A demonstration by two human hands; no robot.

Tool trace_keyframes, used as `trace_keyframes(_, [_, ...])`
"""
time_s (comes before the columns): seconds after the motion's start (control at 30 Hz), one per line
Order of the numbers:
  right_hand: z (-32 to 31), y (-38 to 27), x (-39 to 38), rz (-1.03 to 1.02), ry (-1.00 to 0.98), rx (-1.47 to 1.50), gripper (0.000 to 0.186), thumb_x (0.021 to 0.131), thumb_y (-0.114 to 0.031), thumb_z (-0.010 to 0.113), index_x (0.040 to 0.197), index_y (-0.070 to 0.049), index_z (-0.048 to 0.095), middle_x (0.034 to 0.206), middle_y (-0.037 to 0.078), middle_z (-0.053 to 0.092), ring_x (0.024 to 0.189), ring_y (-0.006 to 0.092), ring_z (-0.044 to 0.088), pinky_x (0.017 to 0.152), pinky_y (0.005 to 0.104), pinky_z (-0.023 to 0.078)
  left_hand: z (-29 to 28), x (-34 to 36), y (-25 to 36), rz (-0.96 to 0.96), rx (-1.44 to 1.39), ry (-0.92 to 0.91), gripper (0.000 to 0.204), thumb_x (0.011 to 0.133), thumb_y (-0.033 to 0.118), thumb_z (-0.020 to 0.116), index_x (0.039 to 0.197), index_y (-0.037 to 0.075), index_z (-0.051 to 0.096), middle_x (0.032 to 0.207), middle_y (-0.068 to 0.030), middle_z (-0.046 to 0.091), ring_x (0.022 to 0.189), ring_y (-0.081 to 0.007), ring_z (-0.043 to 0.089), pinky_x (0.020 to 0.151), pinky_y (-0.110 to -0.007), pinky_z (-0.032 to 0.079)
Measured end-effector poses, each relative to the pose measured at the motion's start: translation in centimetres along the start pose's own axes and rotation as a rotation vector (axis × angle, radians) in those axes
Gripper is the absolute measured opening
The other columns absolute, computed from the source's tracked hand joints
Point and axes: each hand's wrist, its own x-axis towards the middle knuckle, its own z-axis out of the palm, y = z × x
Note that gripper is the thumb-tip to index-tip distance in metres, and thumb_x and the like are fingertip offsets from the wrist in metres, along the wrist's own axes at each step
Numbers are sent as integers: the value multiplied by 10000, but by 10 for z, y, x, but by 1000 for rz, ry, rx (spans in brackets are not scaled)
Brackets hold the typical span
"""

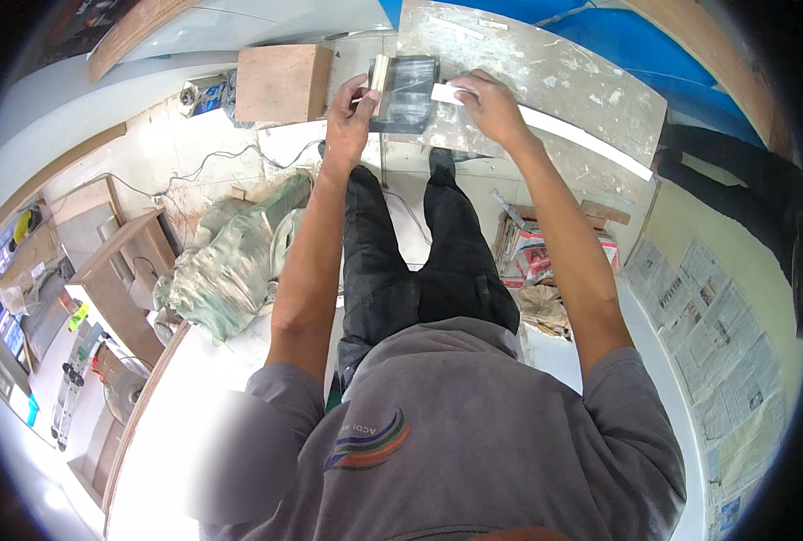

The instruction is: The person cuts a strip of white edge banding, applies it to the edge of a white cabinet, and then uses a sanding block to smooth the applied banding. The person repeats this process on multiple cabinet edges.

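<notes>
My left hand (353, 110) is closed on a narrow pale wooden block (380, 77), which stands along the left side of a dark, white-smeared flat sheet (412, 90). Just right of that sheet, my right hand (490, 106) pinches a white strip (582, 137) close to one end. The short end reaches past the fingers to the sheet's edge. Beyond the hand, the strip runs right and toward me across a stained grey board (546, 77). Whether the wooden block touches the sheet is too small to tell.
A brown wooden box (282, 83) stands left of my left hand. A crumpled green cloth (239, 257) and a cable (212, 160) lie on the floor to the left. Right of my legs are stacked boxes (537, 252). Newspaper sheets (703, 316) line the right side.
</notes>
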Motion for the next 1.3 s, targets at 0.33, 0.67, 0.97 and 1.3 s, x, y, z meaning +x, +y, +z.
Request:
trace_keyframes(0.33, [29,-61,35,-71,-351,322,314,986,-54,662,1295,-38,714,1263,111,699,1144,302,668,1041,375,511,-14,-14,-5,-334,-879,-137,514,1073,254,634,1498,3,489,1301,-90,677,1135,-165,658,972,-351,546])
trace_keyframes(0.67, [41,-89,41,-195,-366,210,336,957,-20,655,1282,-42,738,1297,126,659,1208,296,632,1060,383,486,-32,-28,-4,-432,-1091,-194,483,1096,325,588,1491,57,517,1329,-78,649,1206,-181,622,1041,-376,497])
trace_keyframes(0.97, [63,-48,41,-46,-75,66,290,927,-48,682,1197,-95,776,1249,118,675,1161,334,643,1019,442,498,-45,-13,-38,-322,-824,18,560,997,71,715,1513,11,506,1209,-100,716,1084,-179,683,957,-332,554])
trace_keyframes(1.3, [102,-10,31,-275,264,-251,289,889,-214,793,1175,-178,779,1190,4,641,1135,277,591,993,464,401,-14,21,-62,-260,-703,45,409,1044,117,640,1432,-12,619,1203,-88,728,1067,-142,664,968,-285,523])
